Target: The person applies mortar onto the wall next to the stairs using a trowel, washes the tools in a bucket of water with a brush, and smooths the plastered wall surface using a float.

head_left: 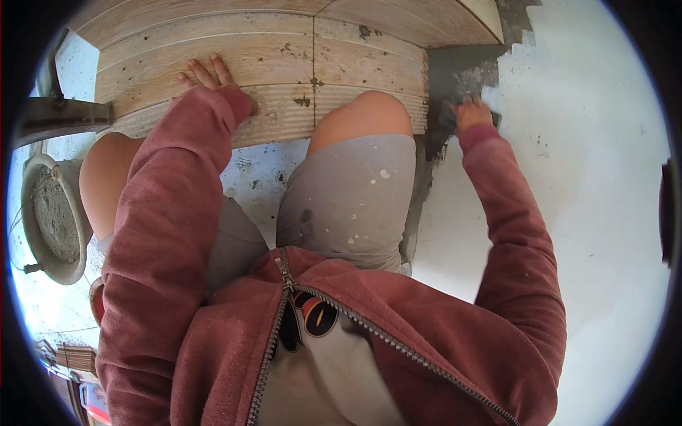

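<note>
My left hand (213,82) rests on a wood-patterned tiled step (280,57) with its fingers spread, just left of my bent knees. My right hand (472,112) grips a dark flat tool (449,116), probably a trowel or float, against the right wall beside the step's end; my fingers partly hide it. A band of wet grey mortar (462,71) runs along the edge between the tiles and the white wall (597,199), with ragged patches at its border. Grey spots of mortar lie on the tiles.
A bucket of grey mortar (53,216) stands at the left beside a dark metal bar (53,117). Another tiled step rises at the top. Stacked brown boards or tiles (77,358) and a red and white container (92,405) lie at lower left.
</note>
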Tool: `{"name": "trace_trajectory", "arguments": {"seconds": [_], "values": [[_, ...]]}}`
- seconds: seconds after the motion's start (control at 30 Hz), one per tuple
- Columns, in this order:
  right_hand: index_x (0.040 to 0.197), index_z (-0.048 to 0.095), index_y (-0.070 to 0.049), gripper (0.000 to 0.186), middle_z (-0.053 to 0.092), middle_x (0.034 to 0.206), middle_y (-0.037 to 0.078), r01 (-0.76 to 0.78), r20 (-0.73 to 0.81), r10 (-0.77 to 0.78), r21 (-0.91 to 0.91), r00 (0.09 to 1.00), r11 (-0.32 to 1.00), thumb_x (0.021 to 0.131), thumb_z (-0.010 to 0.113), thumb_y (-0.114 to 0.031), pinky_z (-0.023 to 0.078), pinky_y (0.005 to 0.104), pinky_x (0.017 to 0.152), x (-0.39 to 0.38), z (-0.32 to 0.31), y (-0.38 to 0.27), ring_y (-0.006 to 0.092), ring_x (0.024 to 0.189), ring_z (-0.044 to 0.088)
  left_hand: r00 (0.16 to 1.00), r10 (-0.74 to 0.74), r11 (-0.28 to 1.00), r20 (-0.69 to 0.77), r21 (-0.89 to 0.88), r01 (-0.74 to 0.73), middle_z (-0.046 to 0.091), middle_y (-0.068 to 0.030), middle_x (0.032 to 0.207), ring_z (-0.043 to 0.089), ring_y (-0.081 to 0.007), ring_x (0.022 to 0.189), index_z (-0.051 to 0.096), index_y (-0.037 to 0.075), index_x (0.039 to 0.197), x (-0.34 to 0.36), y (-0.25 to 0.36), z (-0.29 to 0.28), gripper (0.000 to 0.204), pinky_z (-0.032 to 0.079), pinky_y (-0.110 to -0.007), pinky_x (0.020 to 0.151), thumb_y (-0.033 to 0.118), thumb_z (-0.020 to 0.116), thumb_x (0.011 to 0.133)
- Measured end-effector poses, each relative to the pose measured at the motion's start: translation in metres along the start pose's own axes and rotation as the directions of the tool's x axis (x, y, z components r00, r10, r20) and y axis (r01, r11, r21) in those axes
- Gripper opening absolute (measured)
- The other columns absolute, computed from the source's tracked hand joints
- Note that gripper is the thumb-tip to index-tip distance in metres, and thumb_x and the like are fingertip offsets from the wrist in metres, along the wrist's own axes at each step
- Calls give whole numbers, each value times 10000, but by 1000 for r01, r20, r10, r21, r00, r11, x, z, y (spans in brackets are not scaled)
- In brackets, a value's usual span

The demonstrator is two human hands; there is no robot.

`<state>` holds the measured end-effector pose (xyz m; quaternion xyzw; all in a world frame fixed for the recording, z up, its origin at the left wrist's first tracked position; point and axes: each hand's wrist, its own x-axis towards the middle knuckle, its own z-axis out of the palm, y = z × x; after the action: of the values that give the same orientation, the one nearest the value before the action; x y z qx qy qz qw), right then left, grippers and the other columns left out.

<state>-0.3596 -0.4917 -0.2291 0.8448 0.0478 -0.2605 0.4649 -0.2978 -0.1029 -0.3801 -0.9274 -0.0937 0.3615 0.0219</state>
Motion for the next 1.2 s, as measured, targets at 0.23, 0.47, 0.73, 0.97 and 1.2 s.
{"name": "trace_trajectory", "arguments": {"seconds": [0.23, 0.47, 0.73, 0.97, 1.2], "values": [[1117, 581, -275, 438, 544, 990, 56, -152, -182, 168, 99, 969, 983, 693, 626, -176, 445, 355, 772, 5, -9, 17, 246, 947, 508, 999, -27, 999, 21, -17, 27, -167, -287, 1389, -245, -453, 1248, -146, 125, 1378, -15, 3, -13, 1280, -100, -611, 970, 654, 669, 546], [1119, 573, -269, 348, 540, 1031, 50, -87, 100, 81, 63, 992, 994, 794, 501, -169, 407, 357, 823, -3, -16, 9, 238, 973, 498, 998, -56, 998, -8, -25, 55, -160, -157, 1435, -149, -481, 1268, -136, 238, 1381, -10, 1, -8, 1229, 79, -699, 939, 580, 710, 557], [1140, 558, -304, 463, 547, 1022, 56, -105, -47, 108, 56, 993, 993, 705, 611, -153, 448, 363, 809, 15, -17, 12, 254, 977, 512, 999, -43, 998, 8, -35, 43, -144, -141, 1442, -106, -437, 1297, -120, 233, 1385, -13, 2, -10, 1190, 102, -701, 939, 568, 695, 586], [1137, 562, -264, 336, 546, 1046, 53, -102, 61, 104, -26, 993, 994, 805, 526, -224, 408, 355, 844, 44, -8, 5, 255, 1015, 488, 998, -51, 998, 22, -46, 52, -126, -132, 1447, -83, -424, 1305, -118, 233, 1386, -15, 0, -11, 1184, 113, -693, 945, 571, 693, 591], [1056, 615, -257, 295, 549, 1021, 64, -203, -132, 204, 28, 970, 979, 762, 586, -264, 427, 391, 819, 55, -6, 28, 261, 984, 501, 998, -58, 996, 39, -63, 60, -125, -127, 1448, -74, -402, 1314, -119, 227, 1386, -27, 0, -22, 1152, 115, -680, 957, 568, 670, 620]]}}
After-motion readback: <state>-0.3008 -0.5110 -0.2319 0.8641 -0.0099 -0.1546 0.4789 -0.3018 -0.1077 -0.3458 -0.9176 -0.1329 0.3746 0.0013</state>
